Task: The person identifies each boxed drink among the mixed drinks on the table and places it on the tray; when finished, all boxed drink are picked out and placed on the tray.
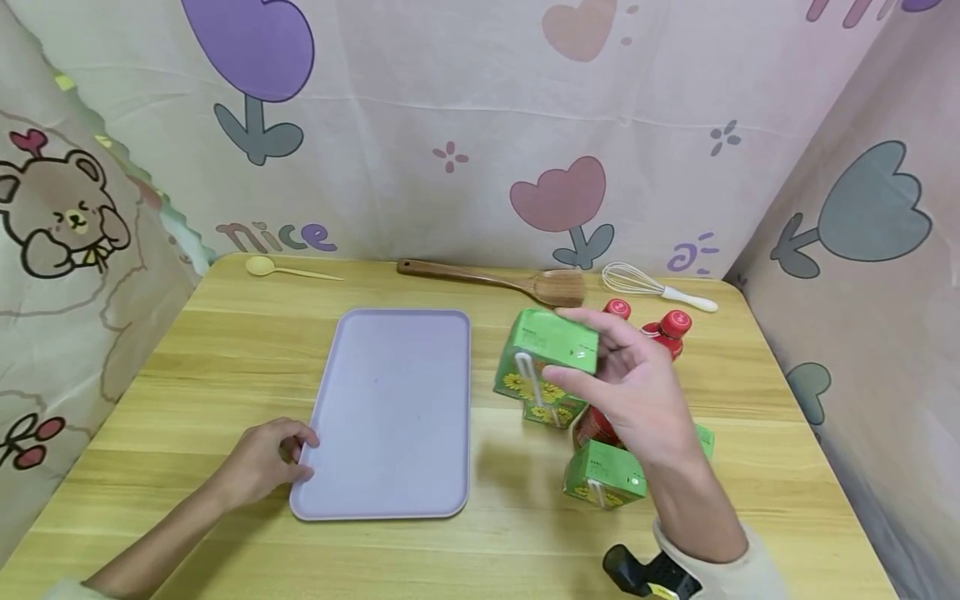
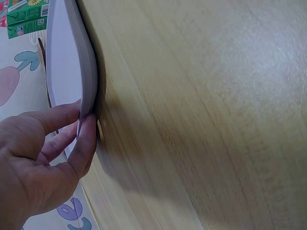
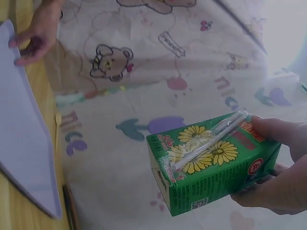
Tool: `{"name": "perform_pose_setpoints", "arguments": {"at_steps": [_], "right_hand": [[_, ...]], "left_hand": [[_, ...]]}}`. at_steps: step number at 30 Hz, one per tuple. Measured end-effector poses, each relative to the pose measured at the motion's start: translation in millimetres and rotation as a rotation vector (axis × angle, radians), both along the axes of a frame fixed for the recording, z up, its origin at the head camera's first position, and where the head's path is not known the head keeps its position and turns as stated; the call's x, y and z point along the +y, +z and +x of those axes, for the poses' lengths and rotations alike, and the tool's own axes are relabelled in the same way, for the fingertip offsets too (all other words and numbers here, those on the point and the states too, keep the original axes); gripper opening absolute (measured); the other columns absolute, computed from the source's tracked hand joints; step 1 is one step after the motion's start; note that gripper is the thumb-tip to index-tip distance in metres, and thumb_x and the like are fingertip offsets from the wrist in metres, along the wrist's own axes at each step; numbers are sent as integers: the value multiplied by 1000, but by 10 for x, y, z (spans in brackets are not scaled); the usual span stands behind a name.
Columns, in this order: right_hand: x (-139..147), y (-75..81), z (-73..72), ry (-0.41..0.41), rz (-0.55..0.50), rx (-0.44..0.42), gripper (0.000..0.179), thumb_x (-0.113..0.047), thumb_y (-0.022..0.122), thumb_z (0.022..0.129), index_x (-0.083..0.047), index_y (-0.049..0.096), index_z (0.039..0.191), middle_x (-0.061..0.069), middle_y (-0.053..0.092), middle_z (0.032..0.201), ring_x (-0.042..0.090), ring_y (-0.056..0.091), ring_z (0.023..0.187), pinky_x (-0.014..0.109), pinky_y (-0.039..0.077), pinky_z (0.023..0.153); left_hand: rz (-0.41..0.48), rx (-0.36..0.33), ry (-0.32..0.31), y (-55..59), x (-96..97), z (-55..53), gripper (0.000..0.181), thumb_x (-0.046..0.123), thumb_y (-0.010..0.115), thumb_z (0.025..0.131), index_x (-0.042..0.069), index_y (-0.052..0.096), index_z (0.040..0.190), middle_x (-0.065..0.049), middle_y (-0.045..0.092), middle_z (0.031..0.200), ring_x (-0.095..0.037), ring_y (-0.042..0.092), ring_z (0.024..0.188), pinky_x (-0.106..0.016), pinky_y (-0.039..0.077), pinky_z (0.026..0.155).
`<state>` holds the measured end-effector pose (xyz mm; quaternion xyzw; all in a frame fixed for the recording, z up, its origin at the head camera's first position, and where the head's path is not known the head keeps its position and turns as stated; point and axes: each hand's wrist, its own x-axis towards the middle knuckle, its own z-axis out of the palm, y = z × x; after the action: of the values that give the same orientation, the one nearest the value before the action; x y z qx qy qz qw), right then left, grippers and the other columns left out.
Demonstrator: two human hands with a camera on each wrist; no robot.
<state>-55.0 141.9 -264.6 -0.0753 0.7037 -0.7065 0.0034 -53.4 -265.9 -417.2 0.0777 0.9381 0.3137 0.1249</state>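
My left hand [image 1: 262, 462] pinches the left rim of a pale purple tray [image 1: 397, 408] between thumb and fingers. In the left wrist view, the fingers [image 2: 86, 139] grip the tray's edge. My right hand [image 1: 637, 383] holds a green drink carton [image 1: 551, 342] with yellow flowers and a wrapped straw on its side. That carton [image 3: 211, 163] is lifted above the table, to the right of the tray. Beneath it, partly hidden, another green carton [image 1: 551, 414] stands on the table. One more carton [image 1: 603, 475] stands below the right hand.
Red-capped bottles [image 1: 673, 327] stand behind the right hand, partly covered. Along the back edge of the wooden table [image 1: 225, 358] lie a small yellow spoon [image 1: 262, 266], a wooden spatula [image 1: 555, 287] and a whisk [image 1: 652, 285]. A printed curtain [image 1: 420, 100] hangs behind.
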Motion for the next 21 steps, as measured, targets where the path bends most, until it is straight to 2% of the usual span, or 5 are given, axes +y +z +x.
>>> {"name": "perform_pose_setpoints", "arguments": {"at_steps": [4,9,14,21], "right_hand": [[-174,-32,-11,39,10,-16,57,4,76,74,-6,56,127,7,63,114,20,63,96,25,53,83],[-408,-95,-58,90,-8,7,55,6,75,73,-5,57,124,12,61,115,19,61,96,24,52,83],[-612,-191,-99,111,-10,34,50,4,75,75,-4,59,121,14,62,115,17,60,98,24,50,86],[-873,-325,-170,136,-31,82,51,4,74,75,-1,57,124,17,61,117,15,60,98,27,49,89]], "left_hand": [[1,-4,5,5,-4,1,32,1,80,67,5,65,94,-2,55,82,-10,49,73,-19,43,59],[7,-14,12,7,2,-6,32,0,80,67,5,64,95,-3,55,82,-11,49,74,-19,43,59],[8,-24,14,-3,2,-3,32,0,80,67,5,64,95,-3,55,83,-12,49,74,-19,43,59],[10,-12,8,-8,-2,-2,32,1,80,67,5,65,94,-2,55,83,-11,49,74,-19,43,58]]}}
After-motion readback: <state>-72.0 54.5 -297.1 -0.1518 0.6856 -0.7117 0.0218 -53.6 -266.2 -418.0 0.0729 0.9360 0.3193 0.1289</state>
